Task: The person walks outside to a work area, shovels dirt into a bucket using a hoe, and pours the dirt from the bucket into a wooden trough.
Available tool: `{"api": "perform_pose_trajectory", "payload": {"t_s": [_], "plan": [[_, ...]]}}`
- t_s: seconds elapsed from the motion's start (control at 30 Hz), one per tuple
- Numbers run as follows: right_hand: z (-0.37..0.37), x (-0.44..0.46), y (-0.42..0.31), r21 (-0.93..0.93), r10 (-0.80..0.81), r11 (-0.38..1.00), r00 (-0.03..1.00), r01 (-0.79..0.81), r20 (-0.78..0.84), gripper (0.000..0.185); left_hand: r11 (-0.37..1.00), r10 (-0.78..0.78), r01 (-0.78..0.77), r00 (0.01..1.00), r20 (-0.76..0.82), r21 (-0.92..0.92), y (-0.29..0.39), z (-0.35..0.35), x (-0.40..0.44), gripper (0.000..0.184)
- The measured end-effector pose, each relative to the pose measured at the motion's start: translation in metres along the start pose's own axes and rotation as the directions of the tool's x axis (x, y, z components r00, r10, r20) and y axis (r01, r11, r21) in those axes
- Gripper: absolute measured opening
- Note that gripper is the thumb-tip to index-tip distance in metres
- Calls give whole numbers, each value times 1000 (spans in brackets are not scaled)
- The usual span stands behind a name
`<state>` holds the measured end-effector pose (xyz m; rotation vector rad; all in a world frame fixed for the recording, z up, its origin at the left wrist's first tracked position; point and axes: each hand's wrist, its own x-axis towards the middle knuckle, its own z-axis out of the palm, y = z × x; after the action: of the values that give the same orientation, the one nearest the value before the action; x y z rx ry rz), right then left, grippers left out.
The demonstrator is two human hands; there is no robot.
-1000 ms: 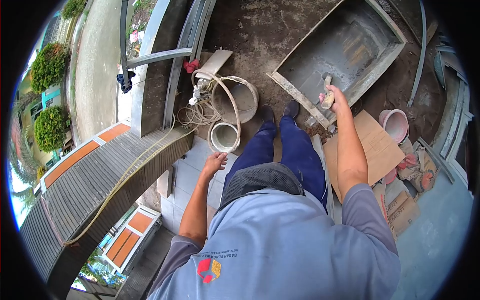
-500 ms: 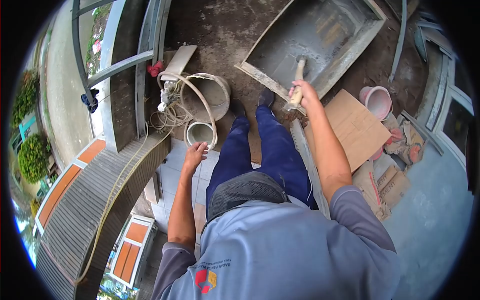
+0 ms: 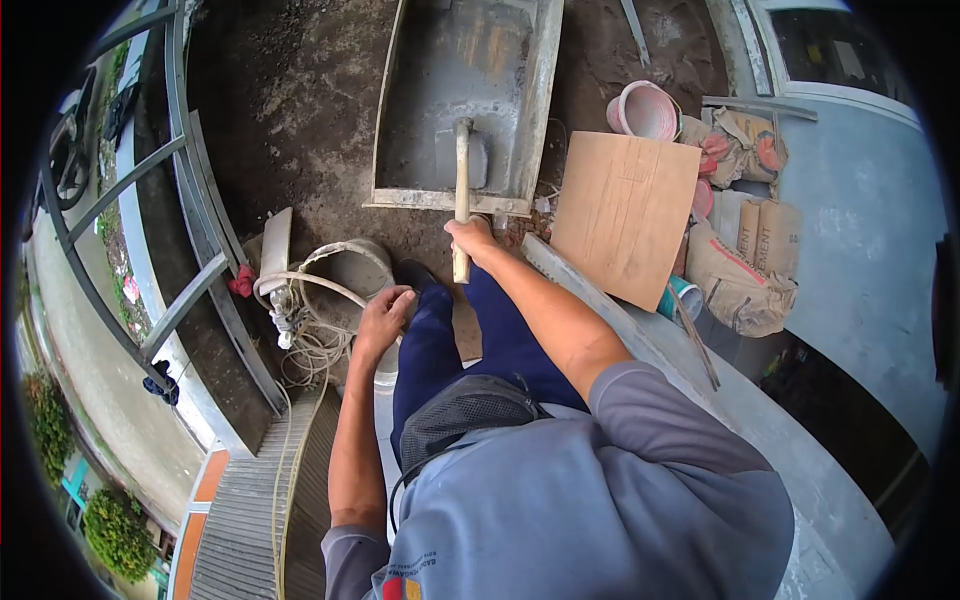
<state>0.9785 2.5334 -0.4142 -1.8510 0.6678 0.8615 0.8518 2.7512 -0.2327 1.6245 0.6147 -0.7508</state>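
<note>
My right hand (image 3: 470,240) is wrapped round the wooden handle of a hoe (image 3: 462,185), close to the handle's near end. The hoe's head rests in a shallow mixing trough (image 3: 450,200) that has a grey, wet layer of mortar on its floor. My left hand (image 3: 385,318) hovers by my left thigh, its fingers curled together with nothing seen in them. Just beyond it stand a mortar-stained bucket (image 3: 345,262) and a looped hose (image 3: 320,283). A second, smaller bucket (image 3: 386,378) is mostly hidden behind my left forearm and leg.
To the right, a brown board (image 3: 626,215) lies beside a low concrete ledge (image 3: 600,300). Past it are a pinkish bucket (image 3: 648,112), cement bags (image 3: 745,270) and a teal container (image 3: 682,300). A metal frame (image 3: 195,200) runs along the left, with tangled cord (image 3: 320,345) near it.
The view has turned, so the trough now stands nearly straight ahead. My right hand still grips the hoe, now more in front of my body. The left hand stays near the buckets.
</note>
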Motion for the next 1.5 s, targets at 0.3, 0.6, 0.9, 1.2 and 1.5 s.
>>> {"api": "perform_pose_trajectory", "payload": {"t_s": [0.3, 0.6, 0.9, 1.2, 1.5], "plan": [[-41, -12, -66, -289, -26, 957, 999, 12, -47, 64, 940, 256, -271, 962, 99, 207, 49, 80, 95, 66], [-107, 5, -119, -226, -318, 929, 945, 293, -82, 63, 941, 210, -223, 975, 77, 253, 114, 109, 175, 67], [-199, -21, -81, -41, -265, 964, 962, 263, -70, 48, 885, 130, -170, 984, 120, 434, 160, 121, 189, 79], [-385, 5, -66, 54, -92, 993, 960, 110, -264, 33, 934, -216, 211, 976, -15, 288, 175, 145, 237, 45], [-641, 300, -64, -397, -375, 898, 804, 191, -462, 36, 911, -263, 301, 950, -167, 283, 197, 152, 230, 38]]}}
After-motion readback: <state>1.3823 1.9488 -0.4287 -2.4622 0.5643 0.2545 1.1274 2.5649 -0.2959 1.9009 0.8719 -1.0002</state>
